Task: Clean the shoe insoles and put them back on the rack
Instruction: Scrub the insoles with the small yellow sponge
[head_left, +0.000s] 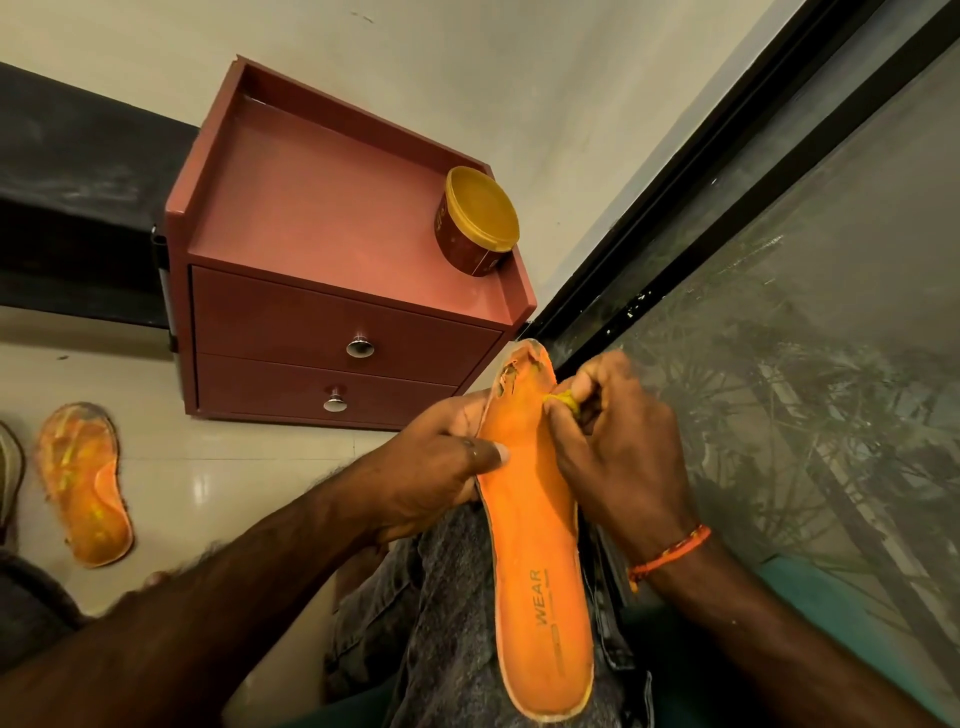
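Across the person's lap lies an orange insole (535, 525) printed "WEAR", worn toe end pointing away; left hand (431, 467) grips its edge, right hand (618, 447) pinches a yellow cloth (563, 401) against it.

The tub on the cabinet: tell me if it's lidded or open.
Lidded. The tub has a yellow lid seated on its rim, and it stands on the cabinet.
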